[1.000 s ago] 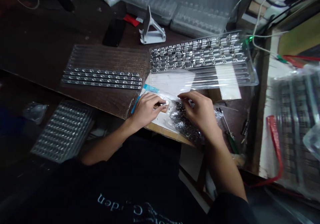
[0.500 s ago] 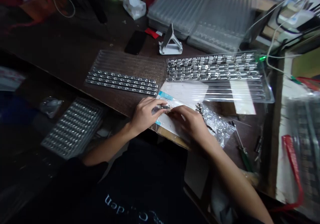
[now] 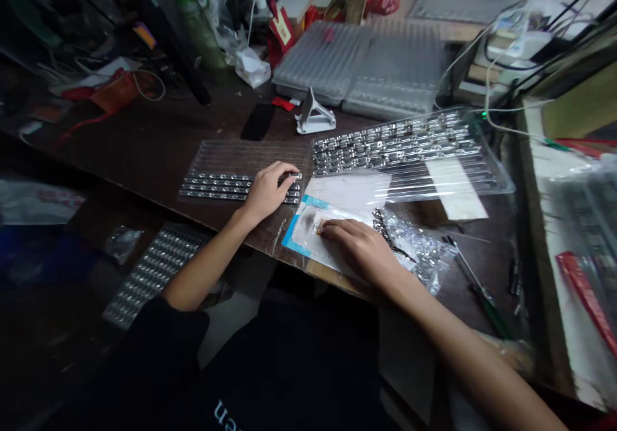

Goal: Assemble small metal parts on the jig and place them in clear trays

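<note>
My left hand (image 3: 268, 190) is over the right end of the left clear tray (image 3: 216, 187), which holds rows of small metal parts. Its thumb and fingers close on something I cannot make out at the tray's upper filled row. My right hand (image 3: 354, 241) rests over the white sheet with blue tape (image 3: 295, 232), fingertips pinched on a small brownish item too small to name. Right of that hand lie dark metal pieces (image 3: 384, 228) and a clear plastic bag of small parts (image 3: 427, 257). Behind is the right clear tray (image 3: 395, 145), partly filled with metal parts.
A phone (image 3: 258, 121) and a white stand (image 3: 314, 116) are behind the trays. Stacked clear trays (image 3: 322, 58) stand at the back. A green-handled screwdriver (image 3: 494, 312) lies at the right. Another filled tray (image 3: 154, 273) is low at the left.
My left hand has moved from the white sheet, where it held a small metal part, up and left to the left tray. My right hand stays over the sheet. The view has shifted.
</note>
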`<state>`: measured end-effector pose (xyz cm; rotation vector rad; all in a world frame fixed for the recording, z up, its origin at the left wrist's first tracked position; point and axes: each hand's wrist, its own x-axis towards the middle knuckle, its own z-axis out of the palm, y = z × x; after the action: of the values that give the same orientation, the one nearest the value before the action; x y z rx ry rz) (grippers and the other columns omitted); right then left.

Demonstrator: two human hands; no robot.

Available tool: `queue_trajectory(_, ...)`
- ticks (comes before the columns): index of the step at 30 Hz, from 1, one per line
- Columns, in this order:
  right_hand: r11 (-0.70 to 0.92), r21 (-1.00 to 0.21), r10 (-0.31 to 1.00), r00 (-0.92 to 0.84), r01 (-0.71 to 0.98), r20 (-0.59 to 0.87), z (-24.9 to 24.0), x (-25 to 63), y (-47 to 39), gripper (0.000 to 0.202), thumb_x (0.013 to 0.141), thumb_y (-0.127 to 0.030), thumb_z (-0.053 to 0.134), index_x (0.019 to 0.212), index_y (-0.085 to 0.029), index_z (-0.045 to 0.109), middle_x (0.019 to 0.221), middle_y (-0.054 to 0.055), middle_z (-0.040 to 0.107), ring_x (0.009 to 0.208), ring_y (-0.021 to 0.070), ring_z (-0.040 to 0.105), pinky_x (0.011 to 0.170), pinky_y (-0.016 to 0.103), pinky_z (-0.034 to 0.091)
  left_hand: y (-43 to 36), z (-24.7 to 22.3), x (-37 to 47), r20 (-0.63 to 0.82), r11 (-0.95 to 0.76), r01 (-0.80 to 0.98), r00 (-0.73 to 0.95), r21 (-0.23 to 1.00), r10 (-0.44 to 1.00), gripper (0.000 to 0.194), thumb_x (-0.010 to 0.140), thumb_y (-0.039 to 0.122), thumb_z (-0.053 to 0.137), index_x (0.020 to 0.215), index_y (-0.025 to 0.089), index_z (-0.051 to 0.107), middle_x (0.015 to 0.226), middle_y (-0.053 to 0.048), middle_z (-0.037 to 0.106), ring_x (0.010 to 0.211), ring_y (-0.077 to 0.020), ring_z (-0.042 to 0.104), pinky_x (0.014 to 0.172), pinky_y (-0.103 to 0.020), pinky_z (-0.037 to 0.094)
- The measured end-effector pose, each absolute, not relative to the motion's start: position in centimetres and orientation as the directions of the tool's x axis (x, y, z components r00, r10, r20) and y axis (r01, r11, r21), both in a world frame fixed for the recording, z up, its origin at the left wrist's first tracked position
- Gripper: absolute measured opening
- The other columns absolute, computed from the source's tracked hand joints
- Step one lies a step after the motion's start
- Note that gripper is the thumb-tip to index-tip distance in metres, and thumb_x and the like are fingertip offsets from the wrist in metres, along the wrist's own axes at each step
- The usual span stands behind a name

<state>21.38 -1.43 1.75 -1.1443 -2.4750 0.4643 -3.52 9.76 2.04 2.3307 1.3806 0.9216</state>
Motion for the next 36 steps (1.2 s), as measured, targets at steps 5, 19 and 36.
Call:
queue_trajectory(5,0.577,-0.438,0.816,-0.510,0.689,0.273,2.0,22.8,-1.2,0.026,0.099,-0.021,0.050,0.117,-0.019,0.068,0.127,0.012,0.069,0.108,0.0255,0.065,0.090,0.038,0.050,9.9,2.0,-4.5,0.349,-0.466,0.755,0.328,0.462,0.878,0.015,0.093,0.021,0.056,0.101,0.020,0.069,0.104,-0.006,0.073,0.098,-0.0208,0.067,0.091,-0.035,0.051)
queue_trajectory(19,0.353,-0.396,0.930,-0.365,0.847,0.049,3.8,25.3,-1.3,0.020,0.096,-0.022,0.055,0.105,-0.018,0.073,0.100,0.009,0.074,0.091,0.0237,0.066,0.076,0.033,0.044,12.3,2.0,-3.6,0.217,-0.482,0.818,0.432,0.315,0.875,0.013,0.090,0.026,0.059,0.087,0.022,0.072,0.107,-0.006,0.074,0.103,-0.0247,0.066,0.100,-0.041,0.046)
queue_trajectory(36,0.274,-0.498,0.946,-0.323,0.823,-0.013,3.5,25.6,-1.4,0.022,0.097,-0.016,0.051,0.103,-0.017,0.072,0.101,0.010,0.073,0.085,0.0202,0.068,0.072,0.028,0.046,13.4,2.7,1.1,0.233,-0.519,0.821,0.470,0.237,0.851,0.007,0.085,0.027,0.068,0.079,0.022,0.068,0.103,-0.007,0.070,0.102,-0.0282,0.060,0.095,-0.044,0.046)
